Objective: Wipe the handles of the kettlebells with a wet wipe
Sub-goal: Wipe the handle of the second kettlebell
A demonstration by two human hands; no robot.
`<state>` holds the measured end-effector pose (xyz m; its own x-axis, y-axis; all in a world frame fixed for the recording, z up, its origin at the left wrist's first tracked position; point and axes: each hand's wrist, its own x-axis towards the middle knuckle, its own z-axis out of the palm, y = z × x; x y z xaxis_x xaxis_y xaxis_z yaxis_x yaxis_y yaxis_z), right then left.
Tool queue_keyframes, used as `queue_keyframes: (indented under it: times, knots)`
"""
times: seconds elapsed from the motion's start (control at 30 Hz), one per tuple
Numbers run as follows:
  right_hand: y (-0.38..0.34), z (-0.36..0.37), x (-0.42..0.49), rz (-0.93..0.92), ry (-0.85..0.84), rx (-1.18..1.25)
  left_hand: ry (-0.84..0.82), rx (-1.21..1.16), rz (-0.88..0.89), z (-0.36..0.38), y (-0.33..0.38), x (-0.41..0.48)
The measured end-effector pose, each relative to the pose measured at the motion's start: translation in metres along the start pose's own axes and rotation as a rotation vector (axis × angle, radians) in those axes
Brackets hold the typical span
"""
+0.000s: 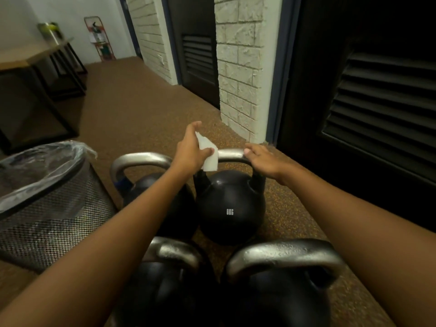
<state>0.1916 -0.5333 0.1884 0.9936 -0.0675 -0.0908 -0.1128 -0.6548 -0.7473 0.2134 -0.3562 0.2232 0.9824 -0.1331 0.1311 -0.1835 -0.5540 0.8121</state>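
Several black kettlebells with silver handles stand on the brown floor. The far right one (230, 206) is marked 8KG. My left hand (191, 149) holds a white wet wipe (208, 153) against the left end of its handle (232, 154). My right hand (264, 159) grips the right end of the same handle. To the left stands another kettlebell, its handle (139, 160) bare and its body partly hidden by my left forearm. Two nearer kettlebells, one on the left (174, 253) and one on the right (285, 258), sit at the bottom of the view.
A black mesh waste bin (54, 208) lined with a clear bag stands close on the left. A stone-faced pillar (240, 74) and dark louvred doors (382, 95) rise on the right. A table with a metal frame (37, 67) is at the far left.
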Motion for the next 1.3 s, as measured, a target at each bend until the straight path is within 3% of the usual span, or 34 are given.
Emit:
queue_keyframes:
  times: [0.2,0.47,0.63,0.77,0.97,1.3]
  knots:
    - [0.002,0.015,0.003,-0.004,0.024,0.083,0.021,0.009,0.107,0.016,-0.003,0.007]
    - [0.003,0.026,0.005,-0.014,0.100,0.054,0.052,0.426,0.290,0.021,-0.030,0.013]
    - [0.009,0.027,0.011,-0.026,0.104,0.049,-0.148,0.376,0.353,0.010,-0.044,0.017]
    - [0.016,0.030,0.013,-0.062,0.129,0.041,-0.111,0.307,0.340,0.005,-0.049,0.018]
    - [0.020,0.033,0.017,-0.073,0.175,0.035,-0.199,0.519,0.434,0.014,-0.030,0.026]
    - [0.020,0.030,0.017,-0.078,0.148,0.012,-0.154,0.541,0.188,-0.008,-0.052,0.018]
